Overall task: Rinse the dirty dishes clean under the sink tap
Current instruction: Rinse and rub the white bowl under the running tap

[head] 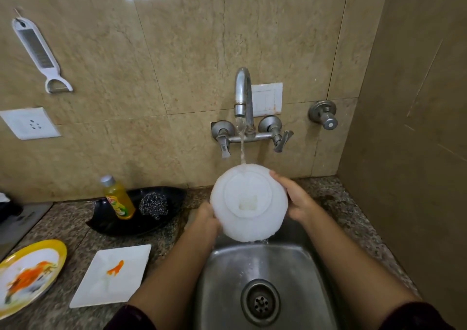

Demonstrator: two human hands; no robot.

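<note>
Here, a white round bowl (249, 200) of matt, plastic-looking material is held in the middle of the frame, turned so that its underside and raised foot ring face the camera. It is gripped from both sides. The left hand (207, 218) is closed on the lower left rim, with its fingers hidden behind the bowl. The right hand (294, 199) is curled round the upper right rim, with the fingertips laid over the edge. The bowl thus lies between the two grips, above the far edge of the stainless steel sink (222, 279).

A stream of water (242, 142) is poured from the curved metal tap (243, 94) on the tiled wall and lands on the bowl's upper edge; water is shed from its lower edge into the sink. A round drain (260, 302) is seen low in the basin.

On the speckled stone bench (70, 221), at lower left, a round yellow-rimmed plate (30, 274) smeared with orange sauce is placed, and just beside it a square white plate (113, 275) with a small orange smear. Behind them, a black oval dish (161, 218) is set, in which a yellow bottle of liquid (118, 198) and a steel wire scourer (154, 204) are kept. A white grater with a peeler end (38, 54) is hung on the wall at upper left.
</note>
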